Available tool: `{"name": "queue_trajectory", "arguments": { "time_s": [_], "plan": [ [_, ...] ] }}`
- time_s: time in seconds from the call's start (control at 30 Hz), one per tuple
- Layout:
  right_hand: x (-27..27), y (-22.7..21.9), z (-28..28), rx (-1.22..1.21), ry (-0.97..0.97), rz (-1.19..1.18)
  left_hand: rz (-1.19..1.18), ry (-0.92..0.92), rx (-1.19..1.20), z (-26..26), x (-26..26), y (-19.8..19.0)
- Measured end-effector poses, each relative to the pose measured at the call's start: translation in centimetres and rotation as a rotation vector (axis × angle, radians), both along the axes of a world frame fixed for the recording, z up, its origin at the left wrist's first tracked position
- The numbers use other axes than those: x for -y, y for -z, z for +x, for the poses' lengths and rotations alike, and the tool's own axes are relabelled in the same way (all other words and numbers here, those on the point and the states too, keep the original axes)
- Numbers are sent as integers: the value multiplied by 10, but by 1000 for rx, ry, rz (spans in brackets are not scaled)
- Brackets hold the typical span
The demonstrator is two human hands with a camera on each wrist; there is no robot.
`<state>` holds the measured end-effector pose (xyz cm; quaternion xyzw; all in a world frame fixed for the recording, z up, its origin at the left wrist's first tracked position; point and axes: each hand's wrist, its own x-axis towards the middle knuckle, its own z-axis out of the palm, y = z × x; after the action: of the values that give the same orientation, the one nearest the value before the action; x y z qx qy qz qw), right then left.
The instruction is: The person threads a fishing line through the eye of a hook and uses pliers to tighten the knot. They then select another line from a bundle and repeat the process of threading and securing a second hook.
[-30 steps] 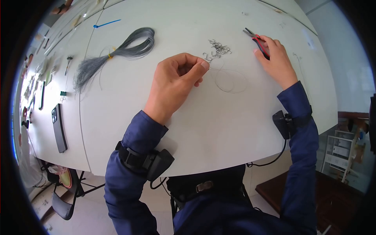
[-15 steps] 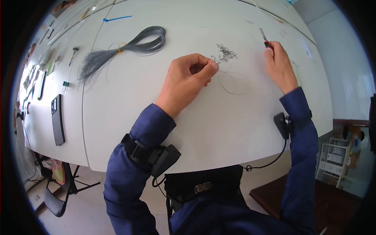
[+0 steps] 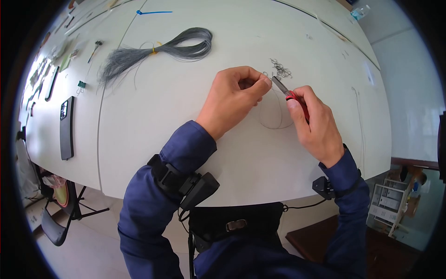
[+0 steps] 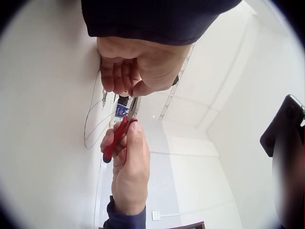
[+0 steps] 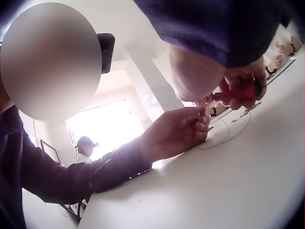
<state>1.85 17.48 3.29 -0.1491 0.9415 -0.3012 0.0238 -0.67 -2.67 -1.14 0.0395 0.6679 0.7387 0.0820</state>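
The left hand [image 3: 234, 100] pinches something small between thumb and forefinger, mostly hidden by the fingertips; thin line [image 3: 280, 111] loops down from there. Red-handled pliers [image 3: 299, 103] are gripped by the right hand [image 3: 320, 128], their metal tips close beside the left fingertips. In the left wrist view the plier jaws reach the pinching fingertips of the left hand [image 4: 143, 67], with the right hand [image 4: 131, 167] round the red handles. Just beyond the plier tips lies a small pile of dark hooks [image 3: 281, 69] on the white table [image 3: 251, 172].
A tied bundle of grey line [image 3: 186, 51] lies at the back left, a blue cable tie [image 3: 155, 12] behind it. Farther left are a black phone [image 3: 67, 128] and a green clip [image 3: 81, 84]. Thin strands [image 3: 358, 111] lie along the right side.
The right hand has brought the pliers left and nearer the body, up to the left fingertips. The left hand keeps its pinch. The head view has shifted, so table items appear farther right.
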Motion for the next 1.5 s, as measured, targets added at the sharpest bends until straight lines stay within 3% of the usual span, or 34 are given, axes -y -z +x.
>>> {"name": "queue_trajectory", "arguments": {
  "time_s": [0.53, 0.77, 0.83, 1.3, 1.5],
  "plan": [
    [5, 2, 4, -40, 12, -91, 43, -8, 23, 0, 0, 0],
    [-3, 1, 0, -196, 108, -104, 19, 3, 41, 2, 1, -1],
    [-18, -6, -9, -265, 169, -69, 14, 8, 46, 1, 2, -2],
    [-177, -20, -52, -268, 602, -526, 42, 8, 85, 1, 1, -2],
    [-228, -26, -49, -283, 656, -629, 30, 7, 89, 2, 0, -3]
  ]
}}
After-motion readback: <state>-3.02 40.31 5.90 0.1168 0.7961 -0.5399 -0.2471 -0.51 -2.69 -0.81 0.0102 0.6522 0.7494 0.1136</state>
